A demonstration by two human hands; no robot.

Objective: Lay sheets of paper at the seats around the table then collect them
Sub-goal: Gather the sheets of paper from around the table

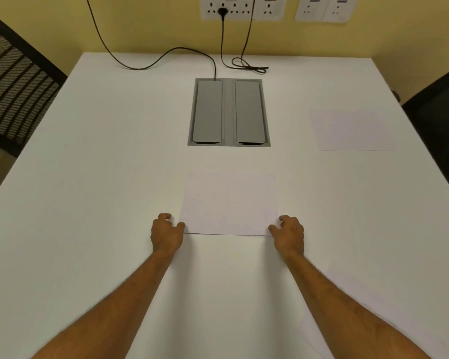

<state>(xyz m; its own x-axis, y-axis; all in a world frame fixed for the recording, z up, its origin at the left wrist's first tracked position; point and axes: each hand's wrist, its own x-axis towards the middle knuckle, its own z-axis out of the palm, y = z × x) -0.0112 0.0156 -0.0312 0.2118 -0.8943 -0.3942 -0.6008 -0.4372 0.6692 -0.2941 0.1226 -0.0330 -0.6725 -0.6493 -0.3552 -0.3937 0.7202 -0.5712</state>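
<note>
The left hand and right hand, fingers curled, touch the near corners of a paper sheet flat on the tabletop; whether they grip it is unclear.

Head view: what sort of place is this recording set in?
Probably an office meeting room. A large white table has a grey flip-lid cable box set into its middle, black mesh chairs stand at its sides, and a row of wall sockets sits just above the far edge.
</note>
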